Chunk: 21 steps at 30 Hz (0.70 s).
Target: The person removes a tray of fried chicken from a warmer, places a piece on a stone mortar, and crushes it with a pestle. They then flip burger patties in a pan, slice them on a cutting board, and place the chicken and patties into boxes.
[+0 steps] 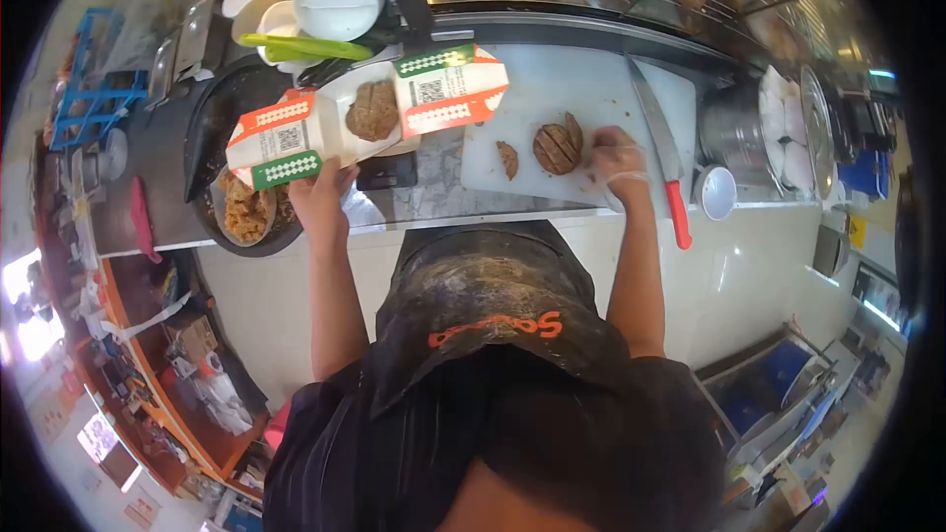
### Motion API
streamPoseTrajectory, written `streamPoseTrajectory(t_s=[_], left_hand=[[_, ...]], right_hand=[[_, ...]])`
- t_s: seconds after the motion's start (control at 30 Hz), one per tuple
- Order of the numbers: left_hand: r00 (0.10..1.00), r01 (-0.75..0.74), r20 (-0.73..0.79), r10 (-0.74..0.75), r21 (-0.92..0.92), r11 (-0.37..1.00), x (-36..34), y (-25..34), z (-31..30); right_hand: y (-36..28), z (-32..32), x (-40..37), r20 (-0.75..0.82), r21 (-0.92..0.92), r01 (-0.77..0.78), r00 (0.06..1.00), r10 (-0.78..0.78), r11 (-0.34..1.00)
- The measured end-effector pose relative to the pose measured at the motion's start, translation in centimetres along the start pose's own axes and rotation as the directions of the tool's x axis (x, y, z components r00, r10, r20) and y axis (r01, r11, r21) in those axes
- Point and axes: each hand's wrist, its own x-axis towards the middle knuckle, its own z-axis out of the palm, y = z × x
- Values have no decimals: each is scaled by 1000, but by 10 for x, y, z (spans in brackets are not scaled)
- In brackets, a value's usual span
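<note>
An open takeaway box (325, 123) with orange and green printed flaps sits on the counter, and a round brown fried patty (371, 110) lies in it. My left hand (320, 199) grips the box's near edge. On the white cutting board (552, 79) lies a sliced patty (558, 148) with a small piece (508, 160) to its left. My right hand (616, 156), in a clear glove, rests fingers-down against the sliced patty's right side.
A red-handled knife (664, 153) lies on the board's right side. A dark tray of fried food (244, 212) sits left of the box. White bowls (335, 2) and green tongs (301, 45) stand behind. A metal pot (734, 123) and a small white cup (717, 193) sit at right.
</note>
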Motion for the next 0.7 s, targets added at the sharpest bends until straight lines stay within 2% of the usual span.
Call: streamPoseTrajectory(t_s=[0.03,0.07,0.1,0.13,0.2,0.23,0.27,0.3,0.33,0.4,0.43,0.53,0.57,0.6,0.67,0.7], left_hand=[[1000,-9,5,9,-12,1000,-2,2,1],[1000,-16,1,16,-14,1000,-4,4,1],[1000,-23,0,23,-16,1000,-6,5,1],[1000,-27,4,27,-15,1000,-6,7,2],[1000,-28,-11,28,9,1000,-12,10,4],[1000,-27,3,27,27,999,-12,12,2],[999,-27,19,26,40,999,-12,11,1],[999,-19,51,16,61,998,-11,7,-3],[997,-19,76,13,81,997,-10,3,-5],[997,-36,72,30,82,996,-18,8,1],[996,-27,90,18,91,996,-20,7,0],[998,-19,63,14,81,997,-23,12,6],[999,-19,28,17,70,997,-24,14,7],[1000,-15,14,14,61,998,-25,13,5],[1000,-5,-13,6,49,999,-20,12,2],[1000,15,-10,-14,37,999,-16,8,-3]], right_hand=[[8,-1,0,-27,-58,49,998,-51,997],[-1,-6,2,-38,175,-56,997,64,983],[-18,-19,6,-22,397,-158,983,181,904],[-37,-32,8,20,596,-248,955,295,764],[-99,-46,19,-90,707,24,994,57,707],[-138,-49,20,-94,708,55,995,17,704],[-164,-42,24,-226,562,304,951,-210,769],[-190,-29,30,-243,446,433,901,-360,784],[-221,-7,37,-160,378,467,883,-441,799],[-266,35,47,49,270,448,878,-477,852],[-280,39,44,70,219,471,866,-495,855],[-278,9,20,-140,-21,640,759,-636,768],[-255,8,12,-199,-442,550,711,-675,709],[-229,-3,11,-286,65,472,853,-437,879],[-158,-28,18,-462,89,445,811,-359,891],[-90,6,22,-499,195,343,841,-208,919]])
